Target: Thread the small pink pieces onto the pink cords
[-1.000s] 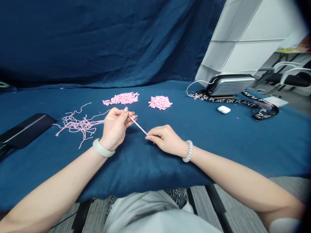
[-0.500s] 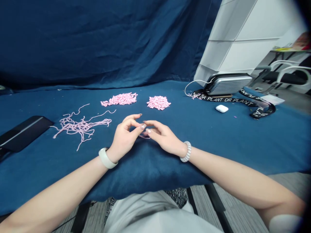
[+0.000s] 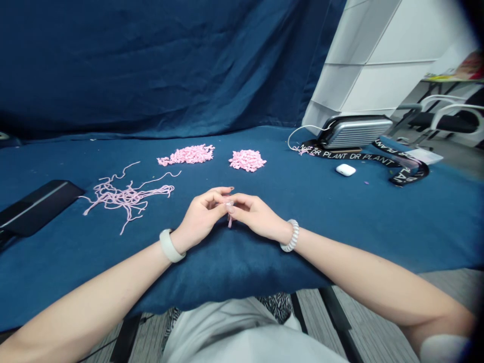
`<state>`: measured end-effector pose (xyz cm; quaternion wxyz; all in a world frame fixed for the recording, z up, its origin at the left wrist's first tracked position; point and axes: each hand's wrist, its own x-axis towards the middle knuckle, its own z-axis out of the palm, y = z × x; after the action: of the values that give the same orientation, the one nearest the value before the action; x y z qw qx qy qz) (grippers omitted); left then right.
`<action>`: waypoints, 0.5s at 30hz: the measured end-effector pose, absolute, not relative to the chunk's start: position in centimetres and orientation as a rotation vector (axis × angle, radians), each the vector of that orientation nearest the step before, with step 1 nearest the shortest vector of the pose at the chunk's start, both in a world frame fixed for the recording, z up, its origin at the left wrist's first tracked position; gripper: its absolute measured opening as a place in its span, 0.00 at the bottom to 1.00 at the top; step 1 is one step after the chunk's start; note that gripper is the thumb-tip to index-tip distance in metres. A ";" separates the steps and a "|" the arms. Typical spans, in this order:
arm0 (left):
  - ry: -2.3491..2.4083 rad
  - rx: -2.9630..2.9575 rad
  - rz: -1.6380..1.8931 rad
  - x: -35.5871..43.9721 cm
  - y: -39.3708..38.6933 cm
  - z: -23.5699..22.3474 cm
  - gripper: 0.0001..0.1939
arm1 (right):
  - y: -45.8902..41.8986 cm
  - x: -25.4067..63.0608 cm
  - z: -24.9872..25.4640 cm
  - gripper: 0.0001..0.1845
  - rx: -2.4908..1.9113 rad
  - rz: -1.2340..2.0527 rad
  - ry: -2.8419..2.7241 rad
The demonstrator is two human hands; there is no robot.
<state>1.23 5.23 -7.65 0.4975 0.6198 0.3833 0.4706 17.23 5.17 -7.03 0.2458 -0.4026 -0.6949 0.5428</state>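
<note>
On the blue cloth point(image 3: 340, 212), a flat black case point(image 3: 38, 207) lies at the far left, just beside a loose tangle of pink yarn point(image 3: 126, 197). Beyond that tangle sit two piles of short pink yarn pieces point(image 3: 186, 154) point(image 3: 247, 160). Near the middle, the left hand point(image 3: 200, 217), with a white wristband point(image 3: 172, 245), and the right hand point(image 3: 257, 217), with a white coil bracelet point(image 3: 291, 235), meet at the fingertips, both pinching a short pink strand point(image 3: 229, 217) whose end hangs down towards the cloth. Far right are a silver case point(image 3: 353, 132), a white earbud case point(image 3: 345, 170) and a black lanyard point(image 3: 410, 174).
</note>
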 end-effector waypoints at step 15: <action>0.769 1.254 1.136 1.5 4.9 -7.7 0.09 | 5.2 17.6 -6.6 0.38 -1.136 1.492 -1.965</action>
<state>1.50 4.87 -7.66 0.5983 0.5406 0.3314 0.4899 17.61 5.23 -6.56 0.2110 -0.4090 -0.7071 0.5369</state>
